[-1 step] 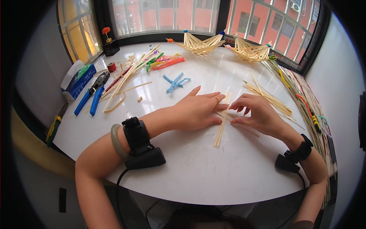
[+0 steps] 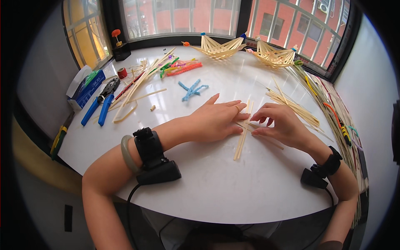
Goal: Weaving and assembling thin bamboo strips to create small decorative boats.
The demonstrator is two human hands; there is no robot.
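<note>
Near the middle of the white table, several thin pale bamboo strips (image 2: 239, 146) lie crossed, two of them side by side and others slanting beneath or across them. My left hand (image 2: 216, 121) rests flat from the left, fingers outstretched and thumb apart, its fingertips against the strips at the crossing. From the right comes my right hand (image 2: 277, 123), fingers curled, with a gap between thumb and index finger. Its tips are at the right side of the same crossing; whether they touch a strip I cannot tell. Parts of the crossing are hidden under my fingers.
A bundle of bamboo strips (image 2: 298, 109) lies right of my right hand. Blue-handled pliers (image 2: 102, 102), a blue box (image 2: 89, 87) and long strips (image 2: 143, 79) are at left. Light-blue twisted pieces (image 2: 192, 90) and two woven bamboo pieces (image 2: 218, 51) lie farther back. Long stalks (image 2: 329, 108) line the right edge.
</note>
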